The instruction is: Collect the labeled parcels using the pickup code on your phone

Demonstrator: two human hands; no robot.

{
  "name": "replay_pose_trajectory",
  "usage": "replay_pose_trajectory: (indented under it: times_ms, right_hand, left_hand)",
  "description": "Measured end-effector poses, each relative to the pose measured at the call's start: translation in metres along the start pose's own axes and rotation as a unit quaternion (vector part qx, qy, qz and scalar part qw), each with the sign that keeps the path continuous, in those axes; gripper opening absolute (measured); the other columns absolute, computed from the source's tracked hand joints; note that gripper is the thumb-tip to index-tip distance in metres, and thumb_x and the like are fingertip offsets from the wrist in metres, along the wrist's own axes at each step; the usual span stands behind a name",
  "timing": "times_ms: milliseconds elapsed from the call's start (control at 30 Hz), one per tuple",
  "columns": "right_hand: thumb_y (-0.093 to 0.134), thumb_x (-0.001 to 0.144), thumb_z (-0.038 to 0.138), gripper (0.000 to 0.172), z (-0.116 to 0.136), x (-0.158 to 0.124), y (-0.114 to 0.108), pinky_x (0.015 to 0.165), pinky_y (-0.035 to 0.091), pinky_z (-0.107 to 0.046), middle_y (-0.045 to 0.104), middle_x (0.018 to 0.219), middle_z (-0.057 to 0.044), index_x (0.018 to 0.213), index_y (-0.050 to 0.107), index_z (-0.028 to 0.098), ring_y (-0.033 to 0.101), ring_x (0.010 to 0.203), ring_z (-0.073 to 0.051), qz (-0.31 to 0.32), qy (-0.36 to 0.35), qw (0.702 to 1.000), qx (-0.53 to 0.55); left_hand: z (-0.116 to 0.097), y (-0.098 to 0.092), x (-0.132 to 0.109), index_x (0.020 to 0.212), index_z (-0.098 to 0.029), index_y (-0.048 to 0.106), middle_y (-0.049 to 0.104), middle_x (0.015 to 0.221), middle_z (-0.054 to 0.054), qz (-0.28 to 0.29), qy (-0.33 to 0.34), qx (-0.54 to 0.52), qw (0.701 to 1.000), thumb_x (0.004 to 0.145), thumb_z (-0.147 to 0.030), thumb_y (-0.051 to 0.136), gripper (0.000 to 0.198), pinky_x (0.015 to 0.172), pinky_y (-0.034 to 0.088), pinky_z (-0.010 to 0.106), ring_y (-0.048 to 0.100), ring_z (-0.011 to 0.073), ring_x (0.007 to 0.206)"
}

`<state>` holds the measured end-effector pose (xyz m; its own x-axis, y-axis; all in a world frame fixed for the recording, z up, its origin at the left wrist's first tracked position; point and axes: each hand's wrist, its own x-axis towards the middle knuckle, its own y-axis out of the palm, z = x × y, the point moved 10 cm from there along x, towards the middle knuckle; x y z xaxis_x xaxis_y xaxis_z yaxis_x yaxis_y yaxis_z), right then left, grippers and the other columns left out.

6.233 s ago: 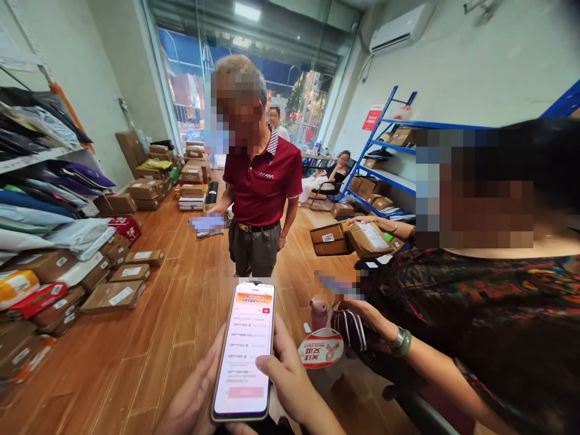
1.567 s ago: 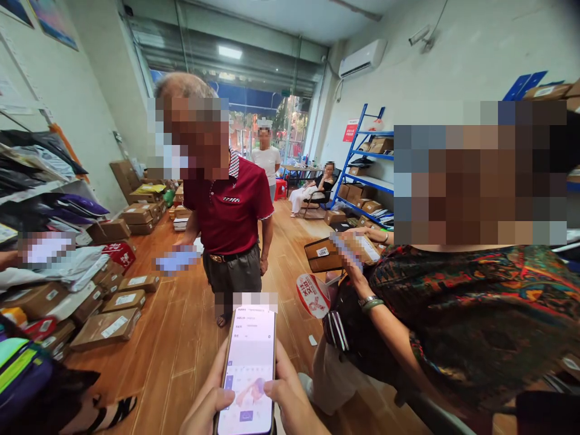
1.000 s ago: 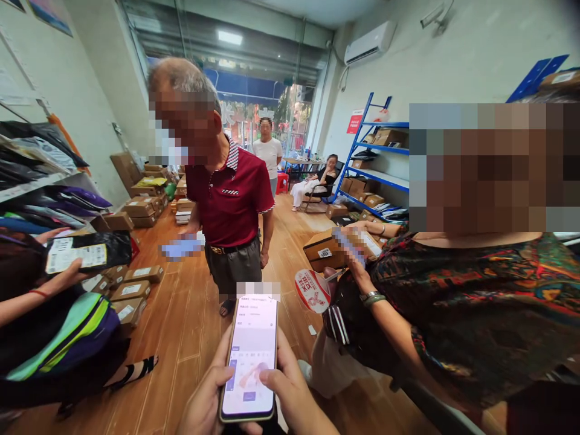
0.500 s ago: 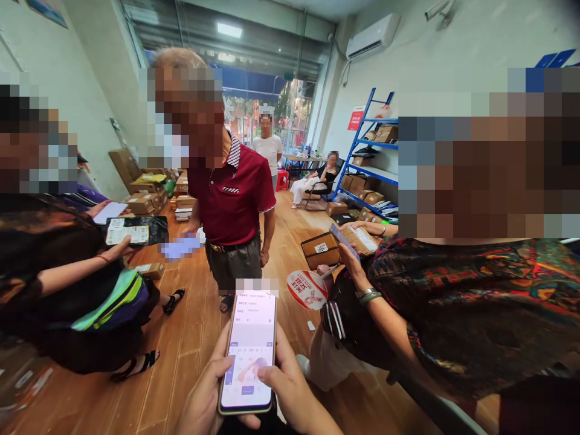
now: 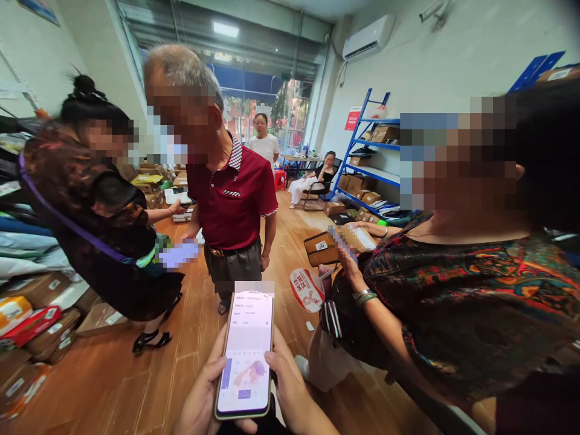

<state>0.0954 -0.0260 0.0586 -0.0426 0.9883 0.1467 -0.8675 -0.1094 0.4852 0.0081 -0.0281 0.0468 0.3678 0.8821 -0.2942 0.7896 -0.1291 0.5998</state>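
I hold a smartphone upright in front of me with both hands, its lit screen facing me. My left hand wraps the phone's left edge, thumb on the lower left of the screen. My right hand grips the right edge, thumb resting at the screen's side. A person in a dark red polo shirt stands just beyond the phone, holding a small device at waist height.
A person in a patterned top stands close on my right, holding a phone, a round fan and cardboard boxes. Another person walks at left past parcel shelves. Blue racks line the far right wall.
The person at left has risen and stepped further into the room toward the one in the red shirt. My hands keep the phone; my right thumb has slid from the screen to its edge.
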Motion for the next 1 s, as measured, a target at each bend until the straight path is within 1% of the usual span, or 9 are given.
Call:
replay_pose_trajectory:
  times_ms: [67, 167, 333, 467, 667, 767, 833, 933, 1000]
  right_hand:
    - [0.049, 0.085, 0.045, 0.047, 0.0, 0.0, -0.001, 0.094, 0.038, -0.038, 0.058, 0.122, -0.008, 0.124, 0.047, 0.02, 0.052, 0.111, -0.026, 0.001, -0.002, 1.0, 0.005]
    - [0.058, 0.078, 0.046, 0.053, -0.009, 0.0, -0.004, 0.086, 0.042, -0.038, 0.061, 0.114, -0.008, 0.122, 0.048, 0.02, 0.056, 0.102, -0.026, 0.008, 0.013, 0.999, 0.034]
    - [0.076, 0.063, 0.043, 0.082, -0.022, -0.003, -0.001, 0.064, 0.044, -0.028, 0.063, 0.105, -0.006, 0.131, 0.034, 0.025, 0.059, 0.076, -0.018, 0.037, 0.041, 0.998, -0.002]
    - [0.076, 0.064, 0.038, 0.08, -0.024, -0.001, 0.001, 0.066, 0.046, -0.028, 0.063, 0.103, -0.006, 0.131, 0.032, 0.026, 0.06, 0.077, -0.017, 0.041, 0.051, 0.997, -0.034]
    - [0.079, 0.058, 0.05, 0.094, -0.025, 0.001, -0.003, 0.064, 0.044, -0.026, 0.063, 0.106, -0.007, 0.134, 0.029, 0.025, 0.061, 0.076, -0.017, 0.072, 0.076, 0.994, 0.018]
    - [0.075, 0.061, 0.05, 0.082, -0.02, 0.007, -0.018, 0.076, 0.045, -0.032, 0.062, 0.114, -0.007, 0.129, 0.039, 0.025, 0.06, 0.09, -0.022, 0.032, 0.057, 0.997, 0.028]
    - [0.071, 0.065, 0.051, 0.067, -0.013, 0.014, -0.029, 0.081, 0.043, -0.035, 0.064, 0.109, -0.007, 0.121, 0.05, 0.022, 0.058, 0.096, -0.025, -0.002, 0.034, 0.999, 0.008]
    - [0.063, 0.07, 0.051, 0.05, 0.0, 0.028, -0.042, 0.079, 0.043, -0.036, 0.066, 0.09, -0.004, 0.11, 0.057, 0.02, 0.058, 0.083, -0.023, -0.055, 0.026, 0.998, -0.03]
    - [0.061, 0.071, 0.048, 0.044, 0.014, 0.038, -0.048, 0.078, 0.044, -0.035, 0.065, 0.086, -0.003, 0.104, 0.057, 0.019, 0.058, 0.077, -0.021, -0.082, 0.01, 0.996, -0.034]
  left_hand:
    - [0.002, 0.0, -0.002, 0.142, -0.033, 0.022, 0.05, 0.137, -0.001, -0.003, -0.006, -0.001, 1.0, 0.077, -0.035, 0.06, 0.075, 0.046, 0.052, 0.024, 0.055, 0.0291, 0.113]
    - [0.007, -0.003, 0.002, 0.141, -0.031, 0.031, 0.055, 0.134, 0.002, -0.009, -0.031, -0.026, 0.999, 0.077, -0.039, 0.059, 0.07, 0.059, 0.055, 0.026, 0.058, 0.0286, 0.11]
    - [0.013, -0.016, 0.014, 0.138, -0.032, 0.037, 0.052, 0.136, 0.002, -0.032, -0.044, -0.051, 0.997, 0.075, -0.037, 0.061, 0.067, 0.079, 0.055, 0.036, 0.054, 0.0323, 0.116]
    - [0.014, -0.021, 0.017, 0.138, -0.03, 0.037, 0.046, 0.141, 0.001, -0.035, -0.039, -0.054, 0.997, 0.076, -0.035, 0.06, 0.066, 0.088, 0.052, 0.036, 0.049, 0.0316, 0.121]
    - [0.018, -0.01, 0.017, 0.141, -0.029, 0.029, 0.046, 0.141, 0.001, -0.015, -0.055, -0.103, 0.993, 0.075, -0.035, 0.06, 0.073, 0.098, 0.045, 0.037, 0.046, 0.0302, 0.125]
    - [0.017, -0.009, 0.025, 0.138, -0.03, 0.036, 0.047, 0.141, -0.001, -0.014, -0.027, -0.078, 0.997, 0.075, -0.033, 0.06, 0.068, 0.101, 0.043, 0.036, 0.043, 0.0285, 0.127]
    - [0.015, -0.007, 0.031, 0.133, -0.03, 0.044, 0.049, 0.139, -0.001, -0.006, -0.009, -0.047, 0.999, 0.075, -0.034, 0.06, 0.061, 0.101, 0.043, 0.036, 0.041, 0.0283, 0.128]
    - [0.018, -0.002, 0.038, 0.131, -0.028, 0.047, 0.052, 0.136, 0.001, 0.006, -0.01, -0.029, 1.0, 0.075, -0.039, 0.059, 0.059, 0.1, 0.044, 0.037, 0.041, 0.0293, 0.128]
    - [0.024, 0.0, 0.044, 0.133, -0.026, 0.044, 0.052, 0.136, 0.002, 0.008, -0.026, -0.028, 0.999, 0.074, -0.039, 0.059, 0.062, 0.099, 0.044, 0.038, 0.044, 0.0304, 0.126]
